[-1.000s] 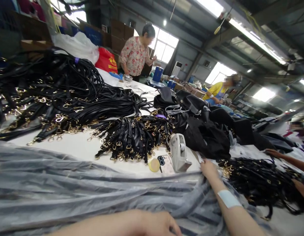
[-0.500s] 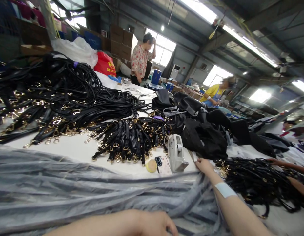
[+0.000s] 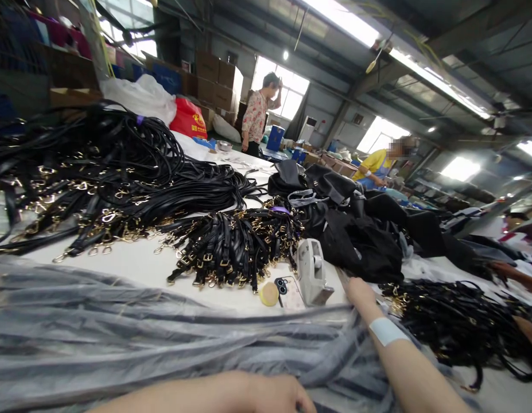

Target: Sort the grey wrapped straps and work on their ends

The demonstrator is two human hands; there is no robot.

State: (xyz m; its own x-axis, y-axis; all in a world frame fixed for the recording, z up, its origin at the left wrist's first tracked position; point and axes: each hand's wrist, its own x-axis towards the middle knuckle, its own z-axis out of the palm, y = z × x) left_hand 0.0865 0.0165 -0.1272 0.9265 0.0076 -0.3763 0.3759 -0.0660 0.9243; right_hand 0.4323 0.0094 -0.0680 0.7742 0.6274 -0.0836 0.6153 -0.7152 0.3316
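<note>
The clear plastic sheeting (image 3: 162,338) lies bunched in grey folds across the near part of the desk (image 3: 132,265), and I cannot tell what it wraps. My left hand (image 3: 274,396) rests on top of it at the bottom edge, fingers curled down onto the plastic; whether they pinch a fold I cannot tell. My right hand (image 3: 358,291) reaches over the far edge of the sheeting with its fingers hidden under the black bags (image 3: 360,241), so its grip I cannot tell either. A pale bandage (image 3: 385,330) wraps that wrist. Just left of my right hand stands a white tape dispenser (image 3: 311,271), with a phone (image 3: 290,291) and a small yellow round thing (image 3: 268,293) beside it. Behind them lies a bundle of black straps with gold buckles (image 3: 231,244); another dark pile of straps (image 3: 459,324) lies to the right.
</note>
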